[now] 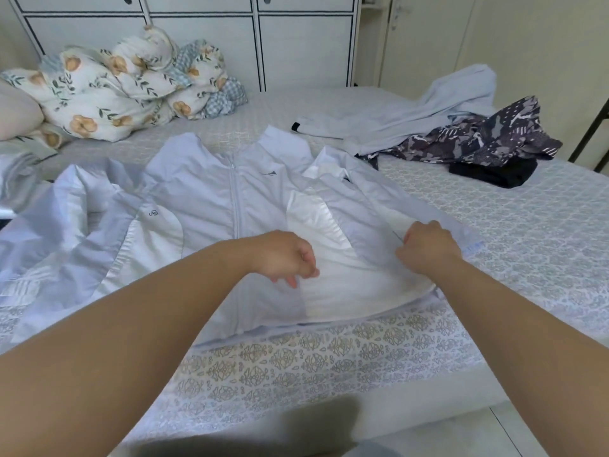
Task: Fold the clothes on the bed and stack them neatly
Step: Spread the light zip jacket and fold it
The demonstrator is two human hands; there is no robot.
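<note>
Lying collar-away on the bed [329, 357], jacket [204, 192], zip lengthwise.

Place: a bedroom in a home.
Bed [329, 364]: fills the near and middle ground, under a grey patterned cover.
Bedding: a floral quilt [125, 90] bunched far left beside a pillow [16, 113].
Clothes: a jacket [230, 206] spread out, more garments [461, 133] far right.
Wardrobe [197, 37]: white panelled doors behind.

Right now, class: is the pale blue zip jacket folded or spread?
Partly folded: the jacket lies flat, one sleeve folded across its front, the other spread.
</note>
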